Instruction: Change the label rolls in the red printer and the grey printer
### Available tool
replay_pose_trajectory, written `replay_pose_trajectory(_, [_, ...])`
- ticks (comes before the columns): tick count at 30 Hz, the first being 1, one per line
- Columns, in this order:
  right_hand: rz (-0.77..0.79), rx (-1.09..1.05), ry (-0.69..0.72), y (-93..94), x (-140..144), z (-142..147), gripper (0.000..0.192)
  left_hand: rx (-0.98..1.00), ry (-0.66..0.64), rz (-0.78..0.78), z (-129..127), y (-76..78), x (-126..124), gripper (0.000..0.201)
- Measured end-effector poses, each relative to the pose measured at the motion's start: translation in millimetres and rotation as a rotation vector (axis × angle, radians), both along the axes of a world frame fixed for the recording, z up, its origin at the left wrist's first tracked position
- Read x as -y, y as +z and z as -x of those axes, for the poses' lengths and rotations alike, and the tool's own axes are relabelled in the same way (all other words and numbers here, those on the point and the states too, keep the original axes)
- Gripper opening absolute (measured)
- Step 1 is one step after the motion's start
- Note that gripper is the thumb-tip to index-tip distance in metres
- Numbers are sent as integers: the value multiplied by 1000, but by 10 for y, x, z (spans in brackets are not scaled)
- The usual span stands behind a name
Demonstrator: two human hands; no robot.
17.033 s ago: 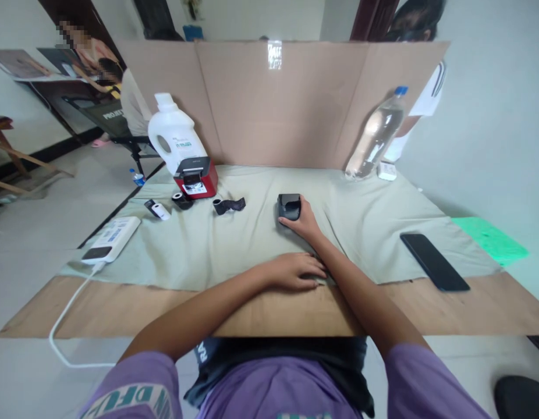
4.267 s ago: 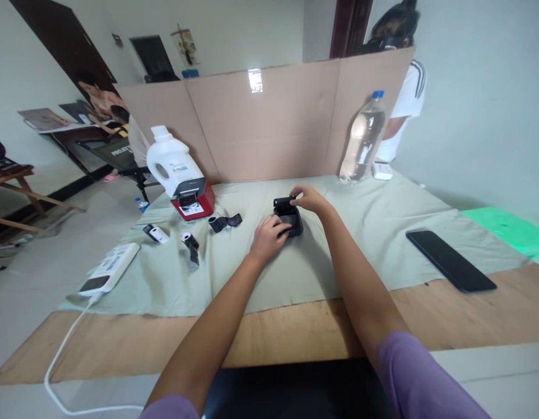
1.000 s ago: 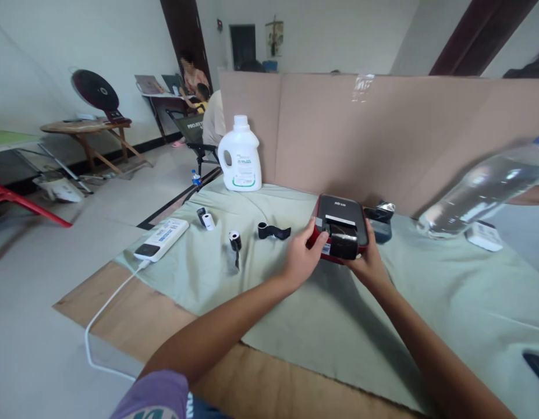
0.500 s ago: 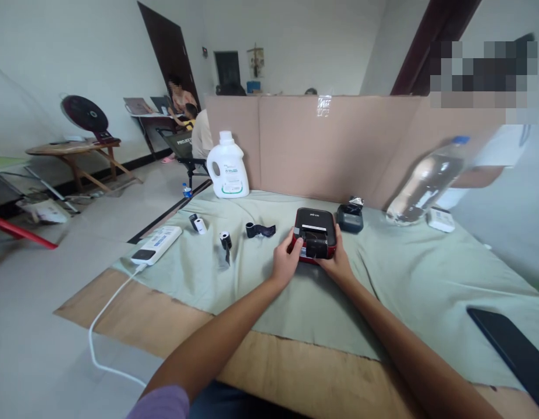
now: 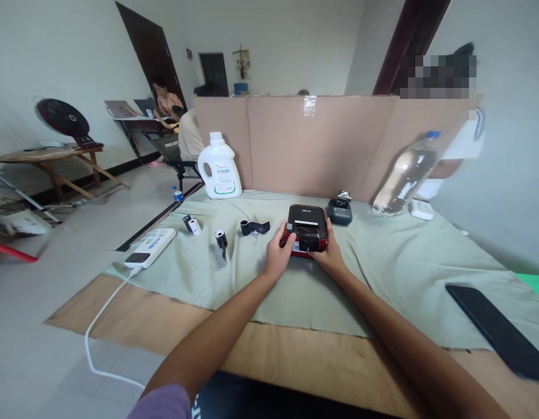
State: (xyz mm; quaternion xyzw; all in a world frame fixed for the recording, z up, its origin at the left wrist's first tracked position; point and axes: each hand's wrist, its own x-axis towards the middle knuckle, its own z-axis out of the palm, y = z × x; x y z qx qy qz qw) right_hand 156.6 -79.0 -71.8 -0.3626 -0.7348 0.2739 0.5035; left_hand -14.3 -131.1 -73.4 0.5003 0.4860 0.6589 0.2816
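Observation:
A small label printer (image 5: 307,215) with a black top and red sides sits between my hands at the middle of the cloth. A dark strip hangs over its front. My left hand (image 5: 278,254) grips its left side, thumb on the front corner. Around the right side and lower front edge, my right hand (image 5: 332,256) is closed; some of its fingers are hidden. Behind it to the right stands a smaller dark device (image 5: 340,213) with a shiny black strip on top. To the left lie a black roll with an unwound strip (image 5: 254,227), another roll (image 5: 221,237) and a white-ended roll (image 5: 193,226).
A white power strip (image 5: 151,248) with its cord lies at the left. Behind are a white detergent jug (image 5: 220,169), a cardboard panel (image 5: 313,151) and a tilted clear bottle (image 5: 404,177). A black phone (image 5: 496,326) lies at right. Other people sit beyond.
The view has turned slightly right, so things appear further left. Both hands stay on the label printer, with no clear change of grip.

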Motion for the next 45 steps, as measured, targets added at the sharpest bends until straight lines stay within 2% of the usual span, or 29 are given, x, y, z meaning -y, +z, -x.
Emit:
replay_pose_trajectory(8, [-13,-10,3,-26,-42,-20,109,-59,-133,-28,243,18,-87,48])
replay_pose_trajectory(14, [-22,-8,9,-50,-58,-28,108,-59,-209,-87,293,-13,-156,36])
replay_pose_trajectory(20, [-13,-20,4,-63,-72,-24,111,-118,-275,-7,381,17,-261,39])
replay_pose_trajectory(25, [10,-44,43,-61,-62,-4,116,-150,-217,38,385,-8,-304,40])
replay_pose_trajectory(30, [38,12,43,-19,-73,-73,114,-150,-213,-74,343,-62,-211,34])
replay_pose_trajectory(35, [200,-57,167,183,-288,-280,86,-154,-222,-95,364,-26,-153,31])
replay_pose_trajectory(38, [212,-12,156,381,-431,-305,63,-162,-230,-95,376,-5,-142,30])
replay_pose_trajectory(43, [45,431,-10,717,-614,-110,32,-184,-220,-115,386,-6,-138,30])
replay_pose_trajectory(45, [6,608,1,851,-690,12,29,-169,-224,-116,386,-13,-143,31])
